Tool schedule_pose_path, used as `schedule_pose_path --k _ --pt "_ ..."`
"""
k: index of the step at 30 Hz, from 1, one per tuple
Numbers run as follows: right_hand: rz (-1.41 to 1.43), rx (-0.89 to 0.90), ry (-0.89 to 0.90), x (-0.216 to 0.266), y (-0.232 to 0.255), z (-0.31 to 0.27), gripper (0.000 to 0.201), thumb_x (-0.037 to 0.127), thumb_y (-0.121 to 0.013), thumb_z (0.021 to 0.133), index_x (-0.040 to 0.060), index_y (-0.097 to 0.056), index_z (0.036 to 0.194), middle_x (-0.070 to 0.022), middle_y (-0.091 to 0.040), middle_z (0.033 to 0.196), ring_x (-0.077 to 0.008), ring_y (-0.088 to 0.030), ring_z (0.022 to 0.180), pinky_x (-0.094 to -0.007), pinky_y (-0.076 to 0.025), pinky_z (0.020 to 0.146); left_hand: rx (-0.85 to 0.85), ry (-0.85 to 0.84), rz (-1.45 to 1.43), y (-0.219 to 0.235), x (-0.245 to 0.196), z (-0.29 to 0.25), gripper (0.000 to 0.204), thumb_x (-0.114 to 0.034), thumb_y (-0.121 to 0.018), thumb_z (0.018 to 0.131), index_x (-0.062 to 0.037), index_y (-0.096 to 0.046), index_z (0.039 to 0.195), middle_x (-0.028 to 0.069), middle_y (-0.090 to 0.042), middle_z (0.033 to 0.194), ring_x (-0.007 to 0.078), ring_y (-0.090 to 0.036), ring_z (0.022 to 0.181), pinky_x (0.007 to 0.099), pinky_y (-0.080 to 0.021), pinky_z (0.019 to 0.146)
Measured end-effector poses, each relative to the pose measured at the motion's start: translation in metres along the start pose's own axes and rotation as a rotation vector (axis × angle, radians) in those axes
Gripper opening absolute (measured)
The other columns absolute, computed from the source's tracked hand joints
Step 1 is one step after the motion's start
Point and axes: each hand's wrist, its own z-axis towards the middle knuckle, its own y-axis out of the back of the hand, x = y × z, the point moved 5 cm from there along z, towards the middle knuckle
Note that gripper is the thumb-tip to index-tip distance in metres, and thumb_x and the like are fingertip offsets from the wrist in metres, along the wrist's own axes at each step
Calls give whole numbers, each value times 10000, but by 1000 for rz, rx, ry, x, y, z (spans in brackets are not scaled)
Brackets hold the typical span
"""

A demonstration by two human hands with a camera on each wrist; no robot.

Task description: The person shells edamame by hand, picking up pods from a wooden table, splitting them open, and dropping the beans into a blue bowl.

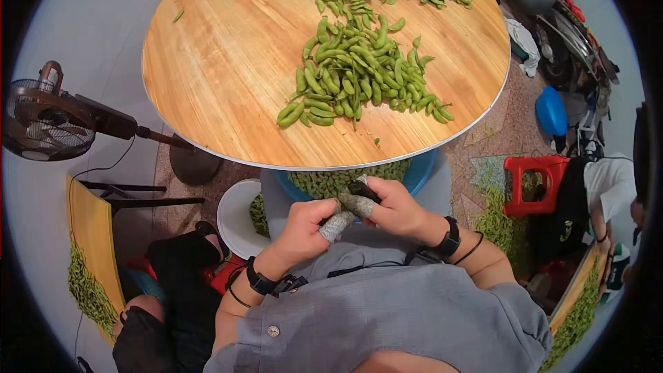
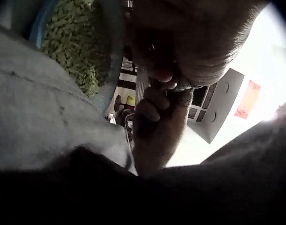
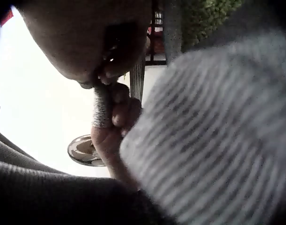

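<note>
As the left hand (image 1: pixel 304 226) and right hand (image 1: pixel 399 208) met near the blue basin (image 1: pixel 425 171), any grip indiscernible, a slip risked dropping beans (image 1: pixel 324 182) outside it

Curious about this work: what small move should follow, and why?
Perhaps the left hand and right hand should squeeze together over the blue basin: wrapped fingers meet at its near side, beans lie inside, and pods are piled on the table. Anything pinched is hidden.

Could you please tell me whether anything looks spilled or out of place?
Green pods or husks lie strewn beside the red stool, perhaps spilled, since other pods are heaped on the table. One stray pod lies apart, toward the table's left.
</note>
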Motion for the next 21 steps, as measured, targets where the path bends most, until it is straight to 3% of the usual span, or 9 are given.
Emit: schedule_pose_path --k 2,6,8,9,10,11,15,19,21 --pt "596 170 -418 -4 -13 -3 209 140 -665 816 10 -555 937 -66 -555 696 -164 -545 558 -296 -440 502 140 110 -346 -4 0 -4 98 -92 -583 877 -25 -596 806 20 -564 630 81 -519 521 244 -428 491" --pt "653 207 -444 -3 -13 0 239 134 -671 806 1 -554 966 -20 -539 679 -114 -523 552 -304 -441 504 191 268 -615 -5 18 -8 99 -95 -558 911 -34 -608 851 -27 -559 649 43 -513 547 205 -421 491" --pt "69 24 -187 -7 -2 4 170 98 -665 817 9 -568 924 -30 -576 722 -166 -577 629 -312 -457 552 112 252 -639 -5 38 -9 94 -107 -560 919 -35 -607 882 -21 -561 651 55 -515 545 203 -414 490" --pt "63 27 -191 -10 -1 5 170 98 -665 817 9 -568 924 -30 -576 722 -166 -577 629 -312 -457 552 2 243 -612 1 35 -10 94 -108 -579 907 -31 -603 857 -24 -558 647 52 -517 547 205 -417 488" --pt "-236 -26 25 -1 4 7 171 90 -670 797 17 -579 922 -66 -578 732 -229 -583 653 -337 -465 578 -1 241 -619 4 38 -14 94 -108 -579 907 -31 -603 857 -24 -558 647 52 -517 547 205 -417 488" --pt "-531 -79 245 9 5 7 177 82 -674 776 25 -589 921 -103 -580 742 -292 -589 676 -361 -472 604 -110 247 -450 17 46 -22 90 -104 -590 896 -29 -597 846 -20 -555 640 48 -521 553 211 -418 486" --pt "-559 -103 163 23 6 34 191 94 -682 754 45 -610 924 -158 -573 807 -371 -564 689 -395 -473 619 -422 312 47 64 93 -74 126 -116 -651 834 -22 -571 808 49 -573 622 115 -555 532 277 -434 482" --pt "-684 -331 253 30 8 76 153 105 -654 762 39 -593 886 -155 -574 817 -363 -578 699 -420 -478 605 -458 437 477 91 96 -113 193 -149 -684 790 -12 -548 782 128 -586 658 225 -592 556 341 -447 508" --pt "-853 -373 201 19 4 89 171 106 -622 750 37 -570 898 -140 -574 813 -361 -592 687 -428 -503 610 -439 509 951 95 94 -121 242 -180 -693 775 -1 -531 767 168 -596 705 291 -609 618 372 -457 545"
